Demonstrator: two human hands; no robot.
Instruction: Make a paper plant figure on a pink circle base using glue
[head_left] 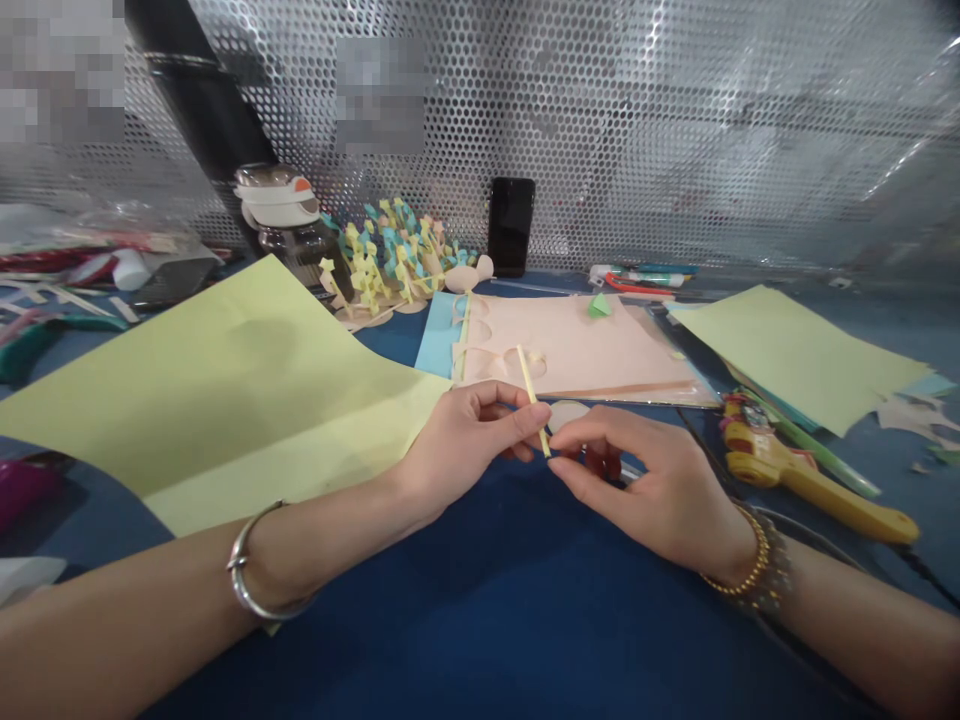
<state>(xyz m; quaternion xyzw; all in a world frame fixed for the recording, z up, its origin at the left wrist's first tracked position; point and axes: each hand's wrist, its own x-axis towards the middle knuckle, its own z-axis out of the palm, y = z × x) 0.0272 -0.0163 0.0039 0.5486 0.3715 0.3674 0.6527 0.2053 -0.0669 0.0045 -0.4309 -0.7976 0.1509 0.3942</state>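
– Which containers can you see from your place at the worktop [480,620]?

– At the back, on your left, stands a dark see-through bottle [296,243] with a white lid; whether anything is inside, you can't tell. Farther left lies some clear plastic wrapping [139,218], too blurred for you to read its contents

– And where is the yellow paper strip [526,375], next to your hands?

– Right between them, in front of you. Your left hand [457,440] has it pinched between thumb and fingers, with the upper end sticking up past them, leaning away to the left. The lower end pokes out beneath your left thumb

– What about your right hand [664,490]?

– Its thumb and forefinger are narrowed, tips at that lower end of the strip; you can't tell whether they actually grip it

– What lies around you?

– Beyond your hands you have pink paper sheets [577,340], with a black phone [511,225] upright behind them. A large yellow sheet [247,390] spreads beside your left forearm, and a cluster of small paper stars [367,272] stands near the bottle. To your right lies a yellow glue gun [825,490], just beside a green stick
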